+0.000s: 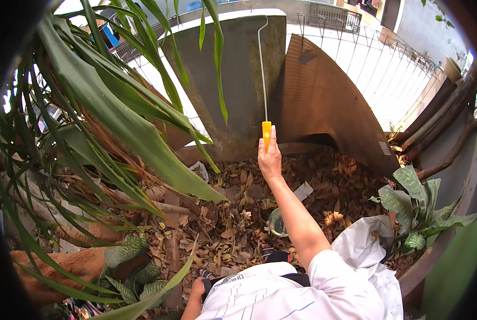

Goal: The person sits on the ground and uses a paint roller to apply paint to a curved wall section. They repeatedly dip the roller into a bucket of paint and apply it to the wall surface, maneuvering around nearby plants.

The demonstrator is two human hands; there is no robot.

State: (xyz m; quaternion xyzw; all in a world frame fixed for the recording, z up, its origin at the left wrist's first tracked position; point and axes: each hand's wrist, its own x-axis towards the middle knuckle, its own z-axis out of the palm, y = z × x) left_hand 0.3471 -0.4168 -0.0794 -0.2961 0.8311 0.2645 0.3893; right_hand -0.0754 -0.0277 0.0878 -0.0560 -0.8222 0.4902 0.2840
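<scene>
My right arm stretches forward, and my right hand (270,154) is closed around the yellow handle of a long thin metal rod (263,80) with a bent end. The rod points up and away from me, and its bent tip appears in front of the top edge of a grey concrete pillar (233,80). I cannot tell whether the tip touches it. Low in the view, my left hand (197,290) is down at my side, beside dark cloth at my waist. Its fingers are too small and partly hidden to make out.
Long green strap leaves (105,112) hang over the left side. Brown corrugated sheet (324,96) leans right of the pillar, before a wire fence (356,48). Dry leaves (233,224) cover the ground around a pot (277,223). White sacking (364,240) and a leafy plant (417,202) are right.
</scene>
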